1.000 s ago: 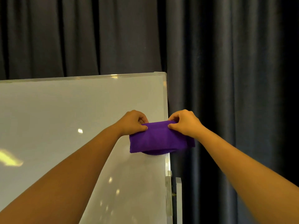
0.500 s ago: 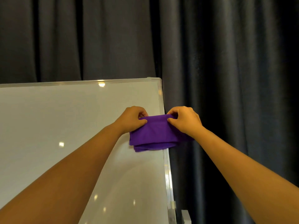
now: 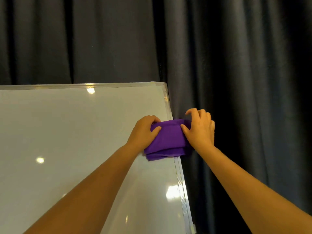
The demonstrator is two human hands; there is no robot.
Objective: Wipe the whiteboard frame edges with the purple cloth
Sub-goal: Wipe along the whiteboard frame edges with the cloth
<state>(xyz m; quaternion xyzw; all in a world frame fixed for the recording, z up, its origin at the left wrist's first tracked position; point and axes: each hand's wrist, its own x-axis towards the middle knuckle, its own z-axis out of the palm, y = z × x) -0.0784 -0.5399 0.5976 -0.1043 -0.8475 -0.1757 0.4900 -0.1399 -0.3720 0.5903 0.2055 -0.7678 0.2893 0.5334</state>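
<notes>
- Since the earlier frames, your two hands have carried the purple cloth (image 3: 166, 138) a little higher along the whiteboard's right frame edge (image 3: 181, 186), and your right hand's fingers have loosened from a tight pinch to a more lifted, partly spread pose.
- Your left hand (image 3: 143, 132) grips the cloth's near-left end, thumb pressed on top and fingers curled round behind it, over the whiteboard (image 3: 67, 132) face.
- Your right hand (image 3: 200, 128) holds the other end just past the frame: thumb pressed on the cloth, index and middle fingers raised and bent above it. I cannot tell whether the other fingers close round the fabric.
- The cloth is folded in layers and straddles the frame edge between your hands, touching it.
- Progress, as a judgement: you look midway up the right edge. The stretch below your hands may be done, though no visible sign confirms it. The short run above your hands to the corner, and the top frame edge (image 3: 84, 85) to the left of it, appear still to do. The other edges are out of view.
- No brand, label or writing is readable on the board, the cloth or the dark curtain (image 3: 236, 65) behind.
</notes>
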